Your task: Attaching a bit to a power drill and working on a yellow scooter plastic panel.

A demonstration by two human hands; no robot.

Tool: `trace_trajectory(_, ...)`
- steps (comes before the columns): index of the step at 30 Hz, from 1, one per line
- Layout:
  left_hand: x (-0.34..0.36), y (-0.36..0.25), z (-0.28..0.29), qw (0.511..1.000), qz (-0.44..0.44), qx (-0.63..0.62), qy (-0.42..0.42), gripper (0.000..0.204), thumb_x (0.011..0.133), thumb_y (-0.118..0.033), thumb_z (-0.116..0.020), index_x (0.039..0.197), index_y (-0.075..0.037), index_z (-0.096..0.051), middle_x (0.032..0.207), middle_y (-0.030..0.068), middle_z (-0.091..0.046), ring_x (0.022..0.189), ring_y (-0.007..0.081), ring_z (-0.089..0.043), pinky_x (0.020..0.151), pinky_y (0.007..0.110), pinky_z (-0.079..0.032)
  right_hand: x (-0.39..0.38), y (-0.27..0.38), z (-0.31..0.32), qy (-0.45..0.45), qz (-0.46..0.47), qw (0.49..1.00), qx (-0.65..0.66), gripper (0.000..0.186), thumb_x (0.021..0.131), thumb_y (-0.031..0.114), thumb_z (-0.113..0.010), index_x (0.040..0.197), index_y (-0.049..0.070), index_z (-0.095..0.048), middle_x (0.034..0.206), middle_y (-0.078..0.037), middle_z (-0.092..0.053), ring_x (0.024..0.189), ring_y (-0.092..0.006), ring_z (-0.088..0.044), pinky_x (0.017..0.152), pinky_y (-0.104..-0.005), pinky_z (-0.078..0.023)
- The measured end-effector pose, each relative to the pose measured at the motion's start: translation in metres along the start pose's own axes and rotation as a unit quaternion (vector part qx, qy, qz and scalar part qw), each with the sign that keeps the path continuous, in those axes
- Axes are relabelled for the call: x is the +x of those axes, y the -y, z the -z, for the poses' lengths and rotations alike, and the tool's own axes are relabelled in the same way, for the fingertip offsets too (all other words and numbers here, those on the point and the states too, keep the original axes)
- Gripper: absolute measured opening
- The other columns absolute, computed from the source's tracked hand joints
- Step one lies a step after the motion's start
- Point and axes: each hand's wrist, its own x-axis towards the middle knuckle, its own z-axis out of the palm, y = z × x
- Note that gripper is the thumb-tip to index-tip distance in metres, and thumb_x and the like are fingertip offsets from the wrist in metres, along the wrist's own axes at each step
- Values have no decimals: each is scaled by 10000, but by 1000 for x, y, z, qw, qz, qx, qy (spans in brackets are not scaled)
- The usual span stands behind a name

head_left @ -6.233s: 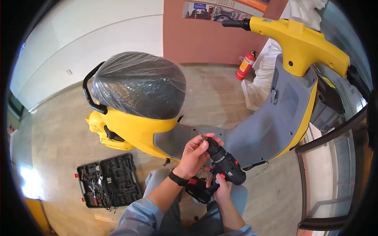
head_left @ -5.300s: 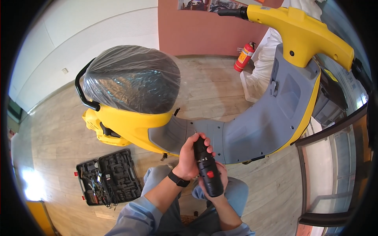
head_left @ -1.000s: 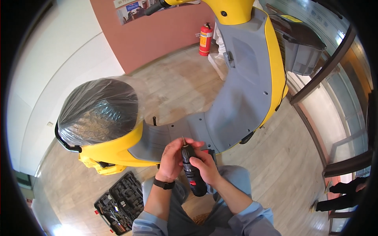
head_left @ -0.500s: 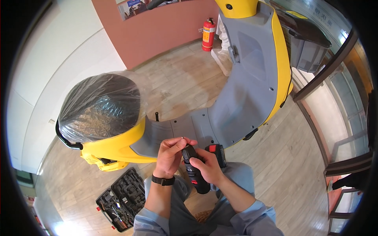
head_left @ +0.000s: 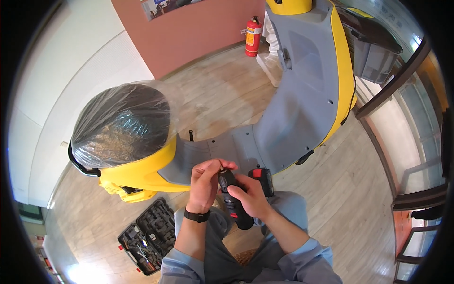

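My right hand (head_left: 251, 195) grips a black cordless drill (head_left: 232, 204) with red accents, its thumb along the side. The drill's chuck points away from me, and its battery (head_left: 261, 181) sticks out to the right. My left hand (head_left: 203, 182), with a black watch on the wrist, is closed at the nose of the drill. Its thumb and fingertips pinch a small bit there, mostly hidden by the fingers. Both hands are above my knees, just in front of the grey footboard (head_left: 236, 150) of a yellow scooter (head_left: 142, 175).
Clear plastic wraps the scooter's seat (head_left: 123, 125). An open black tool case (head_left: 153, 229) with several tools lies on the floor at lower left. A red fire extinguisher (head_left: 253, 38) stands by the far wall; a grey bin (head_left: 376, 59) is at upper right, near glass doors.
The view has shifted slightly, so the scooter and tool case sit a little differently in it. Both hands keep their hold at the drill, and the left fingertips have moved slightly.
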Motion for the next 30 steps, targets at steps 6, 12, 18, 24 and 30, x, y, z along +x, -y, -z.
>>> trace_trajectory(6, 0, 8, -12, 995, 20, 85, 49, 452, 974, -312, -625, 1257, 35, -561, 1213, 164, -649, 1081, 231, -638, 975, 374, -500, 15, 1, 3, -104, -13, 991, 84, 298, 973, 326, -592, 1016, 36, -642, 853, 6, -590, 784, -67, -548, 691, -245, -456)
trace_trajectory(12, 8, 24, -14, 986, 111, -68, -108, 393, 1000, -384, -573, 1077, 1, -591, 1019, 136, -687, 929, 234, -673, 860, 370, -556, 17, 4, 5, -22, -228, 904, 361, 398, 1007, 481, -496, 1156, 121, -577, 994, -13, -614, 869, -94, -591, 748, -266, -497)
trace_trajectory(18, 16, 43, 33, 934, 106, -282, -193, 348, 1002, -385, -537, 979, -41, -585, 898, 115, -652, 876, 251, -643, 818, 388, -557, -2, -24, -3, -45, -141, 974, 174, 301, 1040, 318, -430, 1162, 73, -556, 1066, -30, -587, 943, -107, -594, 812, -275, -485)
trace_trajectory(24, 10, 53, 62, 926, 86, -320, -181, 379, 1005, -415, -513, 1014, -43, -584, 927, 108, -652, 888, 256, -640, 860, 407, -538, -19, -26, 4, 18, -103, 994, 26, 265, 969, 214, -534, 1164, 35, -545, 995, -58, -619, 800, -112, -625, 709, -300, -495)
trace_trajectory(30, 19, 90, 24, 921, 137, -213, -296, 508, 962, -571, -540, 1253, -154, -532, 1247, 97, -581, 1191, 255, -485, 1036, 549, -358, 20, -12, 44, -51, -237, 969, -40, 369, 849, 131, -691, 1215, 119, -641, 818, -71, -694, 525, -157, -609, 485, -307, -505)
